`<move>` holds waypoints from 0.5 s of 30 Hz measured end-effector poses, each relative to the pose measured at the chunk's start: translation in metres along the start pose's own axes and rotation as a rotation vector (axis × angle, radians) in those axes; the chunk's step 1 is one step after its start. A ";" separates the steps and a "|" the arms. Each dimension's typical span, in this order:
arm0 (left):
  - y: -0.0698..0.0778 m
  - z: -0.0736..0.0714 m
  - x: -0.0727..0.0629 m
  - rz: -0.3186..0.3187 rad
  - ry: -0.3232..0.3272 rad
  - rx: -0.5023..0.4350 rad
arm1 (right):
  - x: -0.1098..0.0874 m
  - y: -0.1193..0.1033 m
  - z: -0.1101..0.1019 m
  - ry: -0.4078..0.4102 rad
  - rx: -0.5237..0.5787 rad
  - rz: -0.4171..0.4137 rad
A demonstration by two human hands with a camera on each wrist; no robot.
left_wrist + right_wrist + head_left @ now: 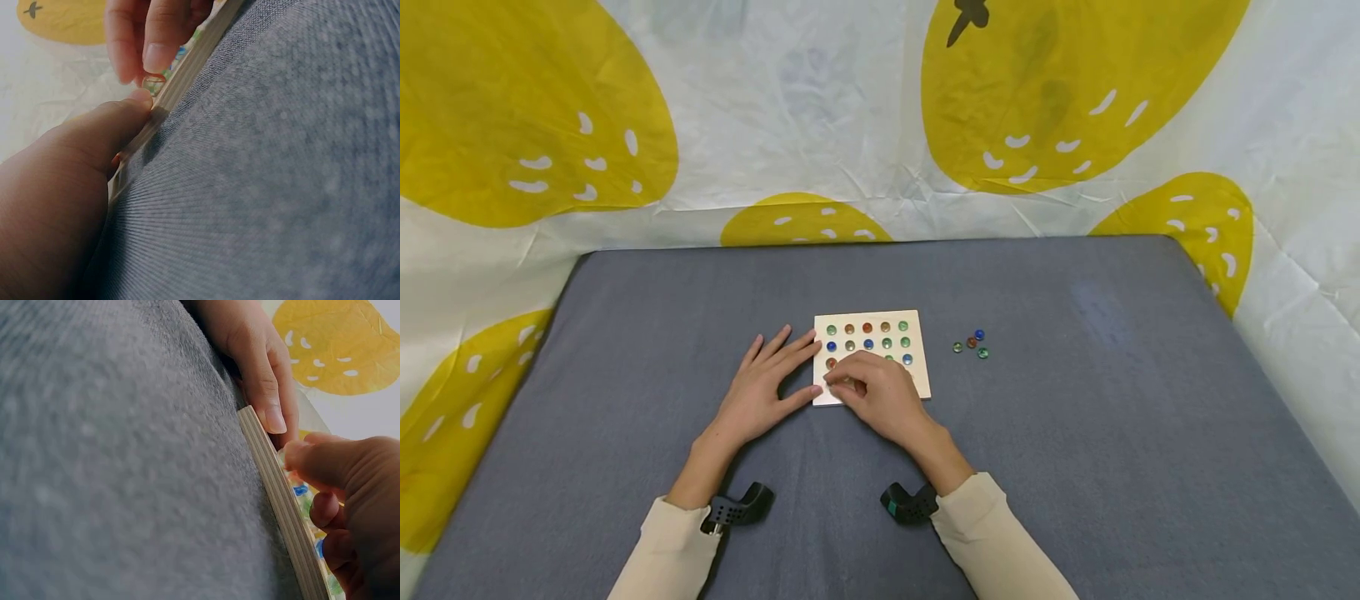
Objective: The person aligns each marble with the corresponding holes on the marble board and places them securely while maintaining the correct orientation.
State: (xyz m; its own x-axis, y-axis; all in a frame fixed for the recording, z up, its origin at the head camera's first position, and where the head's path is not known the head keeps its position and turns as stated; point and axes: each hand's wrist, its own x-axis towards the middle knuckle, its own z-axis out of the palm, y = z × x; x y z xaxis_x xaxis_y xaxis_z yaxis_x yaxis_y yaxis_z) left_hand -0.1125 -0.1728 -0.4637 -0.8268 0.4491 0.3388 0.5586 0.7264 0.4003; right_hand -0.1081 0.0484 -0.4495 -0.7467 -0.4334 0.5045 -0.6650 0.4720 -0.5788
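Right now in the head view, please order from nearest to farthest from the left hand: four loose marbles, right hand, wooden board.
1. Wooden board: touching the left hand, at its right.
2. Right hand: over the board's near side.
3. Four loose marbles: on the cloth, right of the board.

Diffuse, even light of moderate strength, its direction not determinable, leaves the wooden board (918, 350) pale and legible in the head view, with soft shadow on the grey cloth (1075, 417) beside the left forearm (702, 467), below and left of the board. Both wrist views read dimmer: the right one shows the cloth left of the board out of focus, the left one a hazy, washed-out backdrop (62, 69) beyond the board.
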 end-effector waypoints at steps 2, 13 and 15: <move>0.000 0.000 0.000 0.002 0.000 0.001 | 0.001 0.000 -0.001 0.010 0.006 0.008; 0.000 0.000 0.001 -0.012 -0.013 0.015 | 0.005 0.006 -0.018 0.074 0.077 0.008; 0.000 0.000 0.000 -0.017 -0.019 0.019 | 0.005 0.009 -0.024 0.093 0.096 0.014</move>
State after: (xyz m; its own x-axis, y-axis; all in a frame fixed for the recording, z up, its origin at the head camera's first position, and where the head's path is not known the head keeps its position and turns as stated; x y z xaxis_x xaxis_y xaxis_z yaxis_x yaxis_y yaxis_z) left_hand -0.1127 -0.1724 -0.4636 -0.8371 0.4465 0.3160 0.5436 0.7434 0.3896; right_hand -0.1182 0.0685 -0.4371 -0.7569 -0.3521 0.5506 -0.6535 0.3998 -0.6427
